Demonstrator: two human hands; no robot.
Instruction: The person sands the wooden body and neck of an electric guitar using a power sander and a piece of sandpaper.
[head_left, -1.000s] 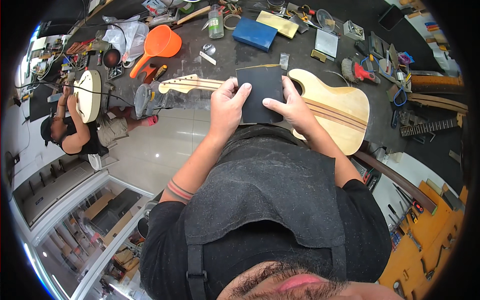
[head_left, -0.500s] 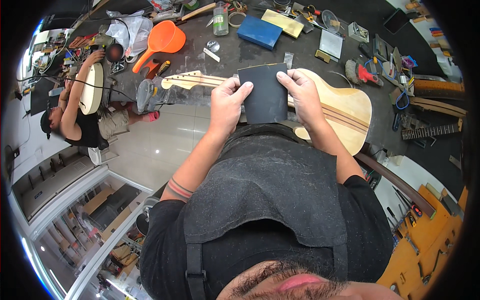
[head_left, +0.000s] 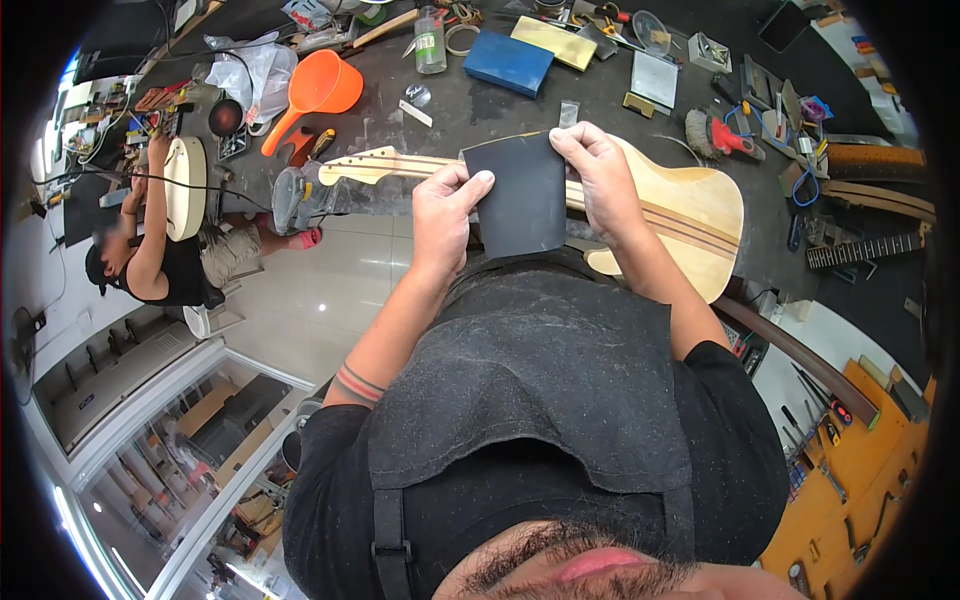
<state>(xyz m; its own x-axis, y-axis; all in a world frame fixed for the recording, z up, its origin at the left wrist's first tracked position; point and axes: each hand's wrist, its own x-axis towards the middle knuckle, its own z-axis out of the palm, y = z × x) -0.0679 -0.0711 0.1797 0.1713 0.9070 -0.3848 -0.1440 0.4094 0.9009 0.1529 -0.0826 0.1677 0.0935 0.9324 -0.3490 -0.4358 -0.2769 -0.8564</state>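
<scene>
The dark worktop (head_left: 480, 110) fills the view from ten o'clock round to three, strewn with tools. Across it lies an unfinished pale wooden guitar (head_left: 690, 205), its body at three o'clock with a dark stripe down the middle and its headstock pointing toward ten. At nine o'clock a person (head_left: 150, 260) sits on the floor holding another pale guitar body. An orange scoop (head_left: 315, 90) sits at eleven, and a blue block (head_left: 508, 62) at twelve.

I hold a dark sheet of sandpaper (head_left: 522, 195) above the guitar's neck, near the middle of the view. My left hand (head_left: 447, 210) pinches the sheet's left edge, thumb on top. My right hand (head_left: 600, 175) grips its right edge, fingers curled over the top corner.
</scene>
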